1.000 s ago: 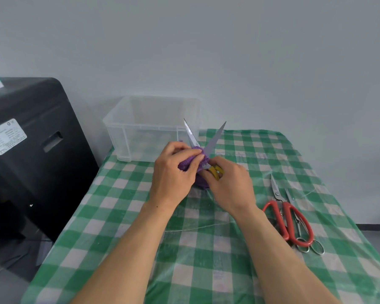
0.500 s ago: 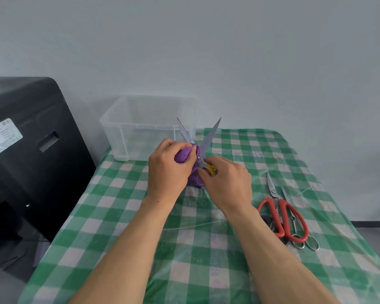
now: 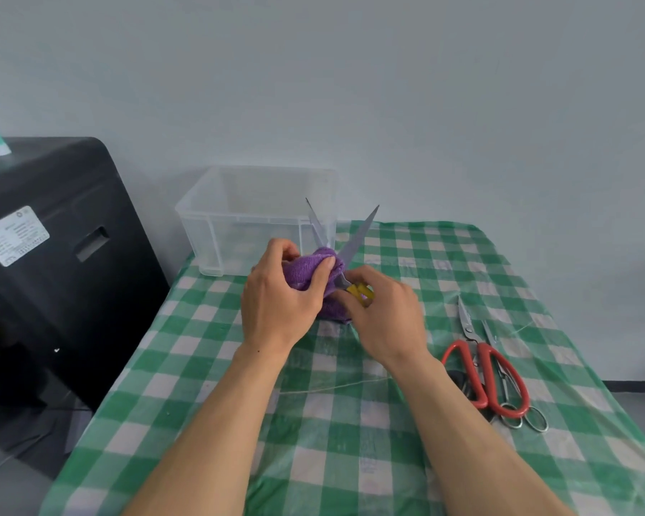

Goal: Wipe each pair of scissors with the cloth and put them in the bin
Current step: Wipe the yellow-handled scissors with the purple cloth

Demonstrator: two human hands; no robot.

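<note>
My left hand (image 3: 276, 299) pinches a purple cloth (image 3: 308, 271) around the base of the blades of yellow-handled scissors (image 3: 358, 236). Both blades are spread apart and point up and away, toward the bin. My right hand (image 3: 386, 314) grips the yellow handles, mostly hiding them. A clear plastic bin (image 3: 254, 217) stands at the table's back left, just behind the blades. Red-handled scissors (image 3: 485, 370) lie on the table at the right, on top of small all-metal scissors (image 3: 514, 400).
A green and white checked tablecloth (image 3: 350, 441) under a clear plastic sheet covers the table. A black machine (image 3: 53, 262) stands to the left of the table. A grey wall lies close behind the bin. A dark item peeks out under the red handles.
My hands and the scissors have stayed in the same spot. The left hand's thumb and the cloth have slid a little along the blades. The camera has shifted slightly.
</note>
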